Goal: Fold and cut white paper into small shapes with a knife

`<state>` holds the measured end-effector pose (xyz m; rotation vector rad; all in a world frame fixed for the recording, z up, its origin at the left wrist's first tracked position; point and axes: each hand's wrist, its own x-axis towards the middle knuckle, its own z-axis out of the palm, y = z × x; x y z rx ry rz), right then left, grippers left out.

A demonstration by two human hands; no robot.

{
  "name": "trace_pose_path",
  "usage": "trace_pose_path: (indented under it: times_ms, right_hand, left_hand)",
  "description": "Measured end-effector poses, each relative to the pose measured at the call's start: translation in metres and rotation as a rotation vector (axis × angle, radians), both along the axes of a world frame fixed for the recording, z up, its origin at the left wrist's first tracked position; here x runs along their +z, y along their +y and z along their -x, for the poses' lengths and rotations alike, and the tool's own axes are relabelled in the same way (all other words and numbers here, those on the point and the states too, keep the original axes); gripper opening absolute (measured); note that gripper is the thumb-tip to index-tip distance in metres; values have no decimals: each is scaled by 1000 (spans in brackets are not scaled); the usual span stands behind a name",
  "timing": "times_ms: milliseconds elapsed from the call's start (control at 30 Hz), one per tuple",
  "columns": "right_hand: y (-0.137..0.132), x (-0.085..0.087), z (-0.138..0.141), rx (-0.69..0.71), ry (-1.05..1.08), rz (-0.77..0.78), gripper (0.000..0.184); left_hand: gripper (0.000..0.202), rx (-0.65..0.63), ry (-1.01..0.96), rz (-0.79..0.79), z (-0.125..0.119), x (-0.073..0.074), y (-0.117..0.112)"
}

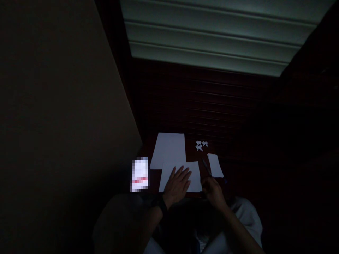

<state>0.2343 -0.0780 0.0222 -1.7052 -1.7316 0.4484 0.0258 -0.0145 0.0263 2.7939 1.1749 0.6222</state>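
Observation:
My left hand [177, 185] lies flat, fingers stretched out, on a white sheet of paper [194, 173] on the small dark table. A dark band circles that wrist. My right hand [214, 192] is at the sheet's lower right corner with its fingers curled in. In the dim light I cannot make out what, if anything, it holds. Just above it lies a pair of scissors [206, 166], its blades pointing away and a blue handle [225, 180] showing by the right edge. A larger white sheet [169, 150] lies behind, meeting the first one's top edge.
Several small folded white paper pieces [199, 146] sit at the back right. A stack of narrower white paper [215, 165] lies on the right side. On the left glows a blurred-out screen [140, 174]. A wall [66, 88] rises at left, and a slatted shutter [206, 38] stands ahead.

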Motion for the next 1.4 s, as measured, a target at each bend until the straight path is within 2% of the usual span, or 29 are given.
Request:
trace_pose_path:
  times_ms: [333, 467, 633, 800, 1133, 1400]
  right_hand:
    - [-7, -2, 9, 8, 38, -4, 21]
    - [-9, -4, 7, 51, 16, 6, 25]
    - [-13, -6, 6, 58, -40, 10, 25]
    - [-24, -4, 6, 58, -80, 3, 25]
    - [-53, -5, 2, 32, -124, 12, 24]
    - [-52, 3, 7, 46, -71, 13, 25]
  left_hand:
    - [45, 27, 4, 18, -2, -4, 1]
    - [45, 42, 0, 16, -1, -2, 4]
    - [45, 45, 28, -11, 18, 0, 15]
    - [45, 94, 57, -59, 32, -7, 18]
    - [45, 93, 56, -57, 30, -7, 14]
    - [48, 86, 31, -35, 23, -4, 9]
